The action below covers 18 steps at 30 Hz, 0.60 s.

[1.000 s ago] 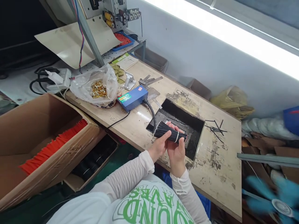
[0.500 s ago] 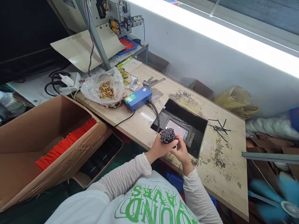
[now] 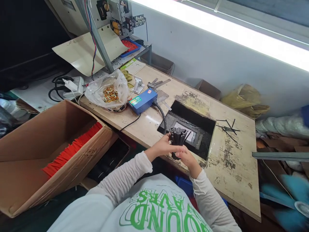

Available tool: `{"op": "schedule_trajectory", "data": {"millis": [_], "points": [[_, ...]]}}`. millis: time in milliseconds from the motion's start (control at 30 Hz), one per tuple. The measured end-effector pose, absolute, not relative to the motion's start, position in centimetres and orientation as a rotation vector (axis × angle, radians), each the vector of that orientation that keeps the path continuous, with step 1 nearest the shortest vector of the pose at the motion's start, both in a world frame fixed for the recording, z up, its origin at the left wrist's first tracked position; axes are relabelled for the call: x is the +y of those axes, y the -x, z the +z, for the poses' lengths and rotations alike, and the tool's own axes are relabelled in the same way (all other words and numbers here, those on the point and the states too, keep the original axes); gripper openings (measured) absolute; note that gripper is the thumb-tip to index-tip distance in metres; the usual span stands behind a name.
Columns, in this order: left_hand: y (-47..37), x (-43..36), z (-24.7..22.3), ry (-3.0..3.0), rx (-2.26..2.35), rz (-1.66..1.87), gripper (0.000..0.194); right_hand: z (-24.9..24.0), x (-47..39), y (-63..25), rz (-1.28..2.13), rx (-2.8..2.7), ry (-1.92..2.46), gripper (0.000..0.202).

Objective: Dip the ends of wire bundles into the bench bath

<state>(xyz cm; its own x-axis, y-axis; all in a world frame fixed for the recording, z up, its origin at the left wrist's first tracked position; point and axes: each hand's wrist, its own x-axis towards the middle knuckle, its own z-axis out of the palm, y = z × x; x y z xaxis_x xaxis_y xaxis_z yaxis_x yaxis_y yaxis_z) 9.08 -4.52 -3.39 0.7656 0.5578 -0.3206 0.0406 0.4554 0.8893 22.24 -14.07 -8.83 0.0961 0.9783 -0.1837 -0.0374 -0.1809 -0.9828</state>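
A bundle of thin black wires (image 3: 178,136) stands nearly upright between my two hands, at the front edge of the bench opening. My left hand (image 3: 164,147) wraps round the bundle from the left, thumb across its near side. From the right, my right hand (image 3: 187,158) grips its lower part, the thumb close to the left one. The cut ends fan out at the top, and a few strands lean out to the right. Just beyond lies the recessed solder pot (image 3: 190,133), with a shiny rectangular surface. Fingers behind the bundle are hidden.
Loose black wires (image 3: 228,128) lie right of the opening. A blue box (image 3: 143,100) with a black hose, a plastic bag of gold terminals (image 3: 111,93) and metal calipers (image 3: 158,84) rest on the bench. At left stands a carton (image 3: 72,174) of red wires. A fan (image 3: 287,199) spins at lower right.
The bundle has tilted, so its long side shows instead of only its ends, and its top is looser. Both hands have shifted to lower on it and still hold it.
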Motion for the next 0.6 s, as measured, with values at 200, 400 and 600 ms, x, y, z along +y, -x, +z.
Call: {"op": "schedule_trajectory", "data": {"millis": [200, 400, 600], "points": [[-8.2, -3.3, -2.7, -0.905, 0.596, 0.096, 0.062, -8.1, -13.7, -20.7, 1.674, -0.872, 1.020, 0.048], [-8.4, -4.7, -2.4, -0.982, 0.737, 0.191, 0.058, -8.8, -13.5, -20.6, 1.776, -0.840, 0.870, 0.046], [-7.7, -4.2, -2.9, -0.911, 0.566, 0.107, 0.067, -8.9, -12.9, -21.8, 1.874, -0.965, 0.802, 0.054]]}}
